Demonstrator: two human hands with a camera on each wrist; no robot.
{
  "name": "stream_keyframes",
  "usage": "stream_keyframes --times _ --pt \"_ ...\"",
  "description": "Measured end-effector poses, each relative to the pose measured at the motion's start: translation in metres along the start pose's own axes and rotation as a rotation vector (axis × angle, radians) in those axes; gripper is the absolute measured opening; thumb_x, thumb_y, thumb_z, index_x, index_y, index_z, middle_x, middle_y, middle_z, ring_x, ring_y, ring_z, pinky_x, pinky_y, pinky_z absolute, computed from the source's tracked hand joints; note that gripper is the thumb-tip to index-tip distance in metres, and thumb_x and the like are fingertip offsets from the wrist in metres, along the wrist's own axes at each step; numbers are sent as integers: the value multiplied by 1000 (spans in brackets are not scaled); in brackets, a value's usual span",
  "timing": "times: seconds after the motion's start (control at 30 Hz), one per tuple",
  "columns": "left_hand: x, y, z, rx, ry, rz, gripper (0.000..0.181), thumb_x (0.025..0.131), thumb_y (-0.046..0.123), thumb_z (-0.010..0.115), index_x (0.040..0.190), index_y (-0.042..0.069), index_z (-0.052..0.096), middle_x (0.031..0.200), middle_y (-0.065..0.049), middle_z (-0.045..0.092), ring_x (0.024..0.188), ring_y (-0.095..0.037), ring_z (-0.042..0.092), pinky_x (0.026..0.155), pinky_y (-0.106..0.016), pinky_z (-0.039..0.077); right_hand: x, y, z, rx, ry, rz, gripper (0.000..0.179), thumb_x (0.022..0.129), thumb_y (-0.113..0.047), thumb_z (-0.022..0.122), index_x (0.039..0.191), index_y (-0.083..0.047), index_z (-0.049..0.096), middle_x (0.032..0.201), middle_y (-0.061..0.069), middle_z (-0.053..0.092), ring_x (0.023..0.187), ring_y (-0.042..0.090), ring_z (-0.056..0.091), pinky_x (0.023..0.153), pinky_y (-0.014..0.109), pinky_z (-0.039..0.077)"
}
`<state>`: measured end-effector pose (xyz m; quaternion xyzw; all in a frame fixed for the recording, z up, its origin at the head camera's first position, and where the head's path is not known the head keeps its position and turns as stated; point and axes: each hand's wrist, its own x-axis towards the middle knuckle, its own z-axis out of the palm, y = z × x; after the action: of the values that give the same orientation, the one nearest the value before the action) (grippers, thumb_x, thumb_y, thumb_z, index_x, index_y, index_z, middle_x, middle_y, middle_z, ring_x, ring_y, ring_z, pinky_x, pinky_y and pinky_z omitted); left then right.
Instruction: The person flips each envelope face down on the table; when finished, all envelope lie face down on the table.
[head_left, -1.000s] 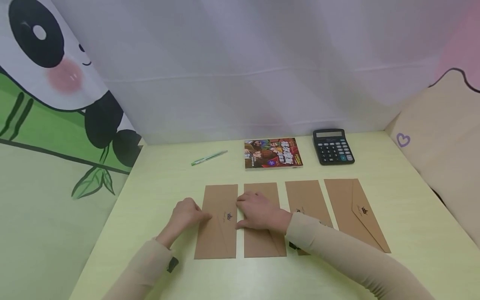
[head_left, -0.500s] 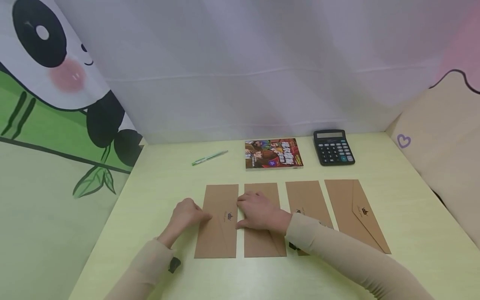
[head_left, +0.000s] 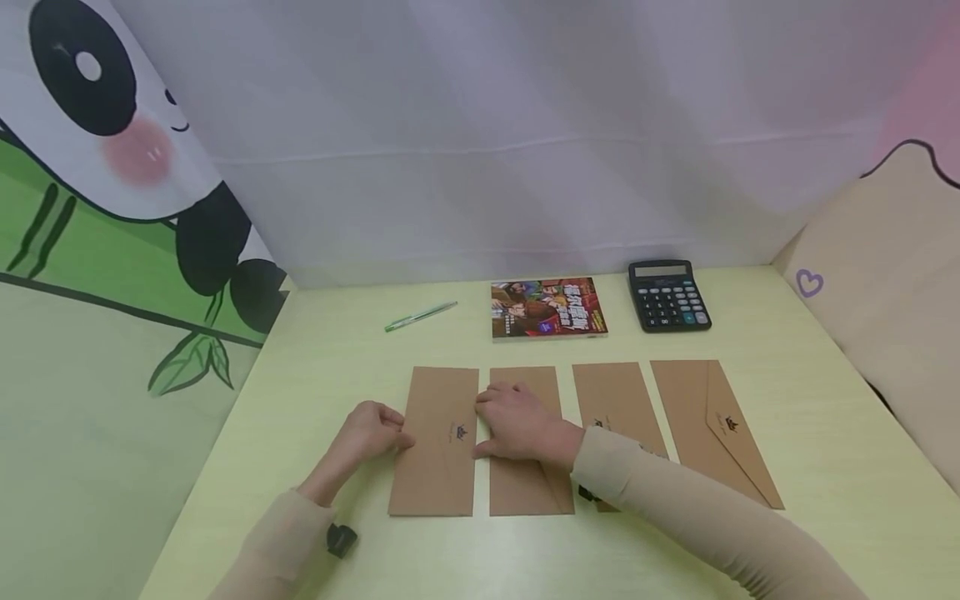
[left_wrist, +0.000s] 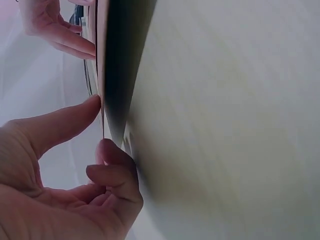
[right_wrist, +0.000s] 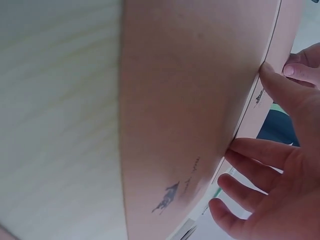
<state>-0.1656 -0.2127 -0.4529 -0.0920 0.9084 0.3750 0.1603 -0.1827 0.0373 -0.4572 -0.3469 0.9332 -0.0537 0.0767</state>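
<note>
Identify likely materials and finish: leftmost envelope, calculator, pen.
Leftmost envelope: probably kraft paper, matte; plain brown face, thin edge where the left hand pinches it.
Calculator: likely hard plastic, fairly dull black; moulded-looking case and keys.
Pen: perhaps plastic; pale green, seemingly see-through barrel, too small to confirm finish.

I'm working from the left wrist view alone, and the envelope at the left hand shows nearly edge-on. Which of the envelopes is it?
Observer: The head view shows four in a row, and the left hand is at the outer edge of the leftmost envelope.

Operator: I see a bit of the right hand in my upper corner. Which envelope is it over?

Observer: In the head view, the right hand lies over the second envelope from the left.
</note>
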Motion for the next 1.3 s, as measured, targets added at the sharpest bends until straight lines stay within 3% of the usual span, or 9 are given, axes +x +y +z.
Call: stream_keyframes --times 0.33,0.53,0.77,1.0,1.3 --pt "-4 2 -8 -161 -12 34 36 72 7 81 101 -3 62 88 -7 66 80 -19 61 72 -34 48 0 -3 -3 17 -5 19 68 78 -60 69 122 -10 63 128 2 57 126 24 40 97 46 34" --pt "-10 1 -17 -277 -96 102 44 76 0 74 115 -7 55 95 -11 65 84 -21 62 76 -35 48 -1 -4 -1 38 6 11 65 79 -57 69 123 -9 62 128 2 57 127 25 39 97 46 34" --pt "-11 -1 -21 -374 -154 166 52 80 -1 71 128 -4 52 104 -14 62 90 -24 61 83 -38 45 -2 -4 -2 73 18 19 65 81 -53 69 129 -11 57 131 4 55 127 25 40 99 46 33" --pt "-13 3 -20 -494 -214 204 56 82 -2 70 134 -1 49 111 -17 60 94 -27 63 83 -34 48 -1 -8 -5 148 17 23 75 83 -59 64 139 -13 48 129 5 54 121 22 44 101 45 31" --pt "-16 10 -21 -572 -321 232 57 87 7 69 139 6 46 120 -17 62 105 -29 62 89 -38 47 -2 -12 -9 257 14 14 79 84 -58 62 145 -12 39 129 7 54 117 23 49 99 45 35"
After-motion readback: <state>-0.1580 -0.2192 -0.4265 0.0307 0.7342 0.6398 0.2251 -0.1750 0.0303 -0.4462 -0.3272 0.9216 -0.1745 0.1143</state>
